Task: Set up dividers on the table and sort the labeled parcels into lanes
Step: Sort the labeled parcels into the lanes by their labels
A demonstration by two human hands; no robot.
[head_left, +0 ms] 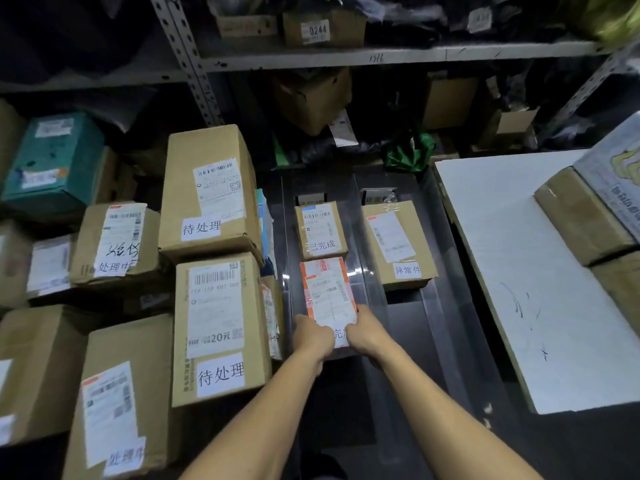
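Both my hands hold an orange-and-white labeled parcel [328, 292] by its near end, in the middle lane on the dark table [433, 375]. My left hand [311, 336] grips its near left corner and my right hand [367, 332] grips its near right corner. Clear plastic dividers [372, 271] stand on either side of this lane. Just beyond the held parcel sits a small brown labeled box [322, 232] in the same lane. A larger brown labeled box [398, 244] lies in the lane to the right.
Stacked brown boxes with white labels [214, 327] fill the left side, with a teal box [52, 161] behind them. A white board [526, 271] lies at the right with cardboard boxes [581, 216] on it. Metal shelving [381, 55] with parcels stands at the back.
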